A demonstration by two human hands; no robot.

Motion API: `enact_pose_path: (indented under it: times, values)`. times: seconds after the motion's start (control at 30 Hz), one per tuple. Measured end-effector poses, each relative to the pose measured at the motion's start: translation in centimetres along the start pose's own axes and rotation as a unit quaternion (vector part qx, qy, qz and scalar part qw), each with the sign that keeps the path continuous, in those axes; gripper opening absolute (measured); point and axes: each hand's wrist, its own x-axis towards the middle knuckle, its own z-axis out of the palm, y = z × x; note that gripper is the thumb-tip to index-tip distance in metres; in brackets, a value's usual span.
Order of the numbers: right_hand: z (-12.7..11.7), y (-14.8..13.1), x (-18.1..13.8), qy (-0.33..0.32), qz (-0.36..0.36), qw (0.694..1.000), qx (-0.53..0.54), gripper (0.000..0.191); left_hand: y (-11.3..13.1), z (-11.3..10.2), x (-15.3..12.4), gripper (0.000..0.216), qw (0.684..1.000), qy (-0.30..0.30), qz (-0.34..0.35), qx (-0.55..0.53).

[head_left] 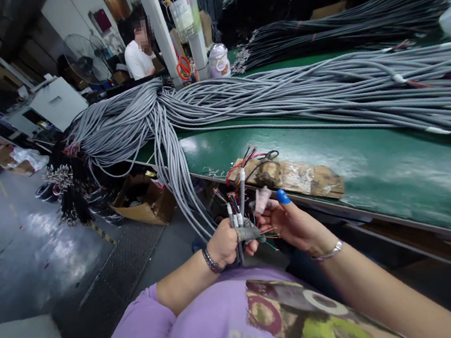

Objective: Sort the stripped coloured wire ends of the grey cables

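Observation:
My left hand (pixel 223 245) is closed around a small bunch of grey cable ends (pixel 238 212) with thin coloured wires fanning out at the top. My right hand (pixel 289 221) sits just to the right, fingers touching the coloured wires, with a blue cot on one fingertip (pixel 282 197) and a pale cot on another (pixel 262 199). Both hands are held in front of my lap, below the edge of the green table (pixel 377 170).
A large mass of grey cables (pixel 282 94) lies across the green table and hangs off its left end. A taped cardboard piece (pixel 293 176) lies near the table edge. A cardboard box (pixel 141 200) sits on the floor. A person in white (pixel 139 58) sits far back.

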Motion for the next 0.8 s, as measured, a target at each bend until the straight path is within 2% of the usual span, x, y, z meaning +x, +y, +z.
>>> enact_pose_path:
  times: [0.13, 0.3, 0.37, 0.57, 0.67, 0.8]
  values:
    - [-0.9, -1.2, -1.4, -0.036, 0.054, 0.988, -0.137, 0.050, -1.1, -0.1, -0.8, 0.044, 0.998, 0.039, 0.045, 0.030]
    - [-0.2, -2.3, -1.5, -0.063, 0.013, 0.950, -0.304, 0.031, -1.5, 0.1, -1.1, 0.046, 0.993, 0.029, 0.066, 0.089]
    - [0.4, -2.4, -1.3, -0.075, 0.003, 0.939, -0.337, 0.029, -1.4, 0.1, -1.1, 0.046, 0.993, 0.011, 0.058, 0.105]
    - [2.4, -2.6, -1.5, -0.139, 0.038, 0.915, -0.378, 0.037, -1.4, -0.6, -0.9, 0.045, 0.981, -0.096, -0.019, 0.165]
    - [2.3, -2.6, -1.8, -0.098, 0.030, 0.913, -0.395, 0.044, -1.5, -0.6, -0.7, 0.045, 0.986, -0.069, -0.020, 0.151]
    - [1.1, -1.8, -2.5, 0.029, 0.004, 0.943, -0.332, 0.057, -1.7, 0.0, -0.6, 0.046, 0.995, 0.029, 0.039, 0.086]
